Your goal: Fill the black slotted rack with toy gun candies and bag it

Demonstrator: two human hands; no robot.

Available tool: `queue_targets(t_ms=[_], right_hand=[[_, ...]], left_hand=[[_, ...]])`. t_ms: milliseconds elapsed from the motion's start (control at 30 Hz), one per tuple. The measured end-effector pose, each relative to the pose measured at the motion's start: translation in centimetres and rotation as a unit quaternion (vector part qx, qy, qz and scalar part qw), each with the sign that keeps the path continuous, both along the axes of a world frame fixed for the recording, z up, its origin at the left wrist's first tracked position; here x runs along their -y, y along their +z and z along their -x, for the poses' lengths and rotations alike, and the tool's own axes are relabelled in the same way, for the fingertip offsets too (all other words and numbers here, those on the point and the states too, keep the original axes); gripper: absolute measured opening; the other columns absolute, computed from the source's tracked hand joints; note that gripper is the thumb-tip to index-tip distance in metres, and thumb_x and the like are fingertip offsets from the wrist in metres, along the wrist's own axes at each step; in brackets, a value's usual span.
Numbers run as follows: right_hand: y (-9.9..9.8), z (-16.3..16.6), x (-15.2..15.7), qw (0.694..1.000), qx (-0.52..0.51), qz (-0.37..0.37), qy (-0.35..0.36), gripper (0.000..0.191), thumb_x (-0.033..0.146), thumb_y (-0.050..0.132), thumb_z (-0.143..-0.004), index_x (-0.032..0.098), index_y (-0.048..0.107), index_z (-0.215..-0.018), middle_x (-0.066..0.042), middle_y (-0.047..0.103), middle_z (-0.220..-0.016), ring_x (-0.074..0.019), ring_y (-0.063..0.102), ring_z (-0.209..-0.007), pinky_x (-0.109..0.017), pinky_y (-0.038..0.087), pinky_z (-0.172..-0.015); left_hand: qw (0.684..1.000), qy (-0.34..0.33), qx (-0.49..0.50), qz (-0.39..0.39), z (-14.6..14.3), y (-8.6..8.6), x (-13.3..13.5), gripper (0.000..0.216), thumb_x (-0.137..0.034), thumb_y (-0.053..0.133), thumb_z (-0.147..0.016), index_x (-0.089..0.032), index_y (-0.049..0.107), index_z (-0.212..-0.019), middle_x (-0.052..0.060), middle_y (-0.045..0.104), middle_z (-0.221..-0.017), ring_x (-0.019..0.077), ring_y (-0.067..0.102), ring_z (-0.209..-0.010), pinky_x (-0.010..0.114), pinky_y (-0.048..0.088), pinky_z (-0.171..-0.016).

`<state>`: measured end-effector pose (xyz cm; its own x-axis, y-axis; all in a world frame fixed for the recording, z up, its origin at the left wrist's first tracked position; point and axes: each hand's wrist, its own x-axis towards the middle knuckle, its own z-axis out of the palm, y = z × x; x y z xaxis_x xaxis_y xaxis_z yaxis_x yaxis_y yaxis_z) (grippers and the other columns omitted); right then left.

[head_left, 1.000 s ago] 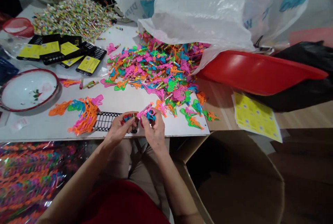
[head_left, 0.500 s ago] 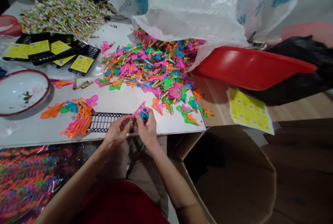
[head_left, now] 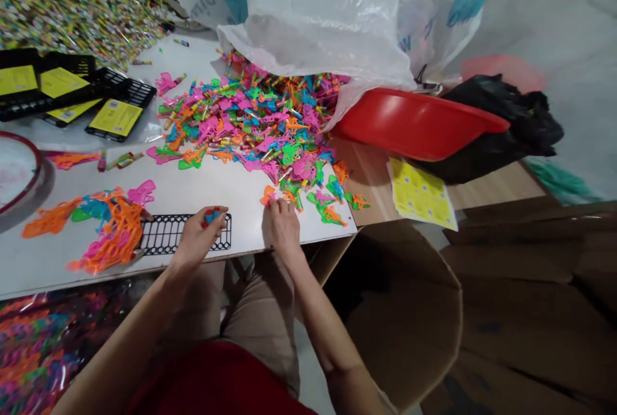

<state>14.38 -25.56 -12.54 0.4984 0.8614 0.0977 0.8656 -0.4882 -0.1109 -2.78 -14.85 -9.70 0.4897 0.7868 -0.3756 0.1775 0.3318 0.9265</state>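
The left hand [head_left: 196, 240] clasps small blue-and-red pieces [head_left: 211, 216] over a black plastic grid [head_left: 164, 234]. Farther right, the right hand [head_left: 285, 223] touches an orange plastic piece [head_left: 267, 194], its grip too hidden to tell

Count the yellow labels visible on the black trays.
4: the far-left label, a second label to its right, a partly covered label below that, and the rightmost label, all on overlapping black trays. More may be hidden underneath.
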Motion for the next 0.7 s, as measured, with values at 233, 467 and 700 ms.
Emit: queue_targets(t_ms=[233, 467, 700], right_hand=[[-2.2, 0.5, 2.0, 0.992, -0.010, -0.060, 0.111, 0.041, 0.009, 0.039, -0.094, 0.008, 0.045, -0.135, -0.016, 0.062, -0.110, -0.0256, 0.056, -0.094, -0.039, 0.050, -0.086], [-1.7, -0.9, 3.4, 0.976, -0.121, -0.138, 0.118, 0.030, 0.017, 0.044, -0.096, 0.015, 0.057, -0.123, -0.013, 0.063, -0.108, -0.0229, 0.056, -0.102, -0.035, 0.050, -0.091], [-0.9, 2.3, 7.7, 0.972, -0.098, -0.079, 0.199, 0.049, 0.029, 0.067, -0.085, 0.016, 0.052, -0.131, -0.015, 0.058, -0.121, -0.0276, 0.051, -0.114, -0.047, 0.044, -0.100]], left_hand=[[0.785, -0.343, -0.243, -0.454, -5.2, 0.5, -1.2, 0.045, -0.018, 0.048, -0.086, -0.020, 0.053, -0.131, 0.010, 0.065, -0.110, 0.0231, 0.063, -0.096, 0.034, 0.048, -0.080], [0.641, -0.464, -0.305, -0.529, -9.0, 0.6, -1.4, 0.031, -0.016, 0.036, -0.092, -0.016, 0.061, -0.109, 0.012, 0.064, -0.100, 0.0262, 0.062, -0.099, 0.034, 0.048, -0.077], [0.659, -0.495, -0.285, -0.489, -5.2, 0.1, -0.1, 0.027, -0.024, 0.045, -0.091, -0.019, 0.063, -0.110, 0.011, 0.068, -0.100, 0.0236, 0.065, -0.091, 0.032, 0.048, -0.078]])
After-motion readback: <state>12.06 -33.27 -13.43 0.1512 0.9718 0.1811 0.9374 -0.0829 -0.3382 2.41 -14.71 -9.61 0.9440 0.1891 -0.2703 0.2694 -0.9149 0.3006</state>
